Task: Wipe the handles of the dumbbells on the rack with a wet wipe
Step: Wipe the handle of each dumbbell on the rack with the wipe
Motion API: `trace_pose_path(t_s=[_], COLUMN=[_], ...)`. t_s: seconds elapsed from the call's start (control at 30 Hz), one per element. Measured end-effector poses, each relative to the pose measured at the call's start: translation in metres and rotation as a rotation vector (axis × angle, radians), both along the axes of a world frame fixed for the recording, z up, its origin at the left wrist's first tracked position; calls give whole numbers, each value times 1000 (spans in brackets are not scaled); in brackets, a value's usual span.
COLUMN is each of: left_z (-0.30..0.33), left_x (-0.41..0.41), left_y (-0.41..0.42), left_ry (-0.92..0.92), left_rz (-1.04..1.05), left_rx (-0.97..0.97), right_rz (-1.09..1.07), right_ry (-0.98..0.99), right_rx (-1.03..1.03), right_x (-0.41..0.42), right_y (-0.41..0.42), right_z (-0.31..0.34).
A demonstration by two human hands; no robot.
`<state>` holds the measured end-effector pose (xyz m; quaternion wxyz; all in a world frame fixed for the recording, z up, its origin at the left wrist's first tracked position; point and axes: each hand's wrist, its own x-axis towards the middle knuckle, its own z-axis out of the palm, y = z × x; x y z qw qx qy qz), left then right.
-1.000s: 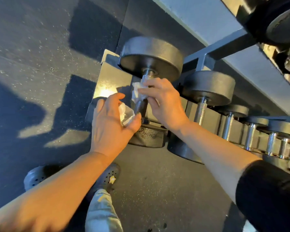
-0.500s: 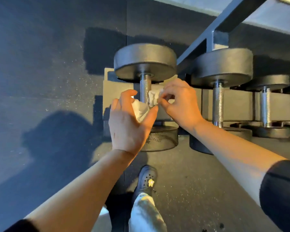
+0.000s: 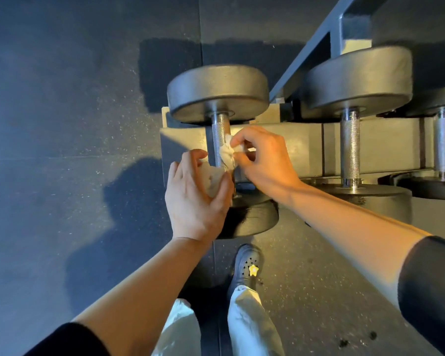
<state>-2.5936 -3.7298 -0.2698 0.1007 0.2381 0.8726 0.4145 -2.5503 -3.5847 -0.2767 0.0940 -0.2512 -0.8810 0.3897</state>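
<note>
Trouser legs (image 3: 252, 322) and a dark clog (image 3: 244, 268) with a yellow star stand nearest on the speckled floor (image 3: 62, 124). Above them, the left hand (image 3: 195, 199) cups one end of a white wipe (image 3: 225, 152) while the right hand (image 3: 265, 160) pinches the other end, the wipe lying against the knurled handle (image 3: 220, 134) of the end dumbbell (image 3: 217, 91). More dumbbells (image 3: 357, 78) sit to the right on the rack (image 3: 306, 147).

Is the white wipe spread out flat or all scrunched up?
Scrunched up. The wet wipe is bunched against the dumbbell handle, pinched by the right hand, with its other end crumpled in the left hand.
</note>
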Motion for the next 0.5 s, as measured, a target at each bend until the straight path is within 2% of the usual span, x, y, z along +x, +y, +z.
trace_pose_path(t_s=[0.27,0.33,0.5], left_z=[1,2,15], left_x=[2,3,6], left_y=[-1,0,4], left_ry=[-16,-9,-8], left_rz=[8,4,-9], left_rx=[-34,-43,-113], right_rz=[141,107,-95], right_ry=[-291,-281,-116], right_rx=[-253,-248,-187], right_x=[16,18,19], right_y=[4,4,6], right_z=[-2,2,40])
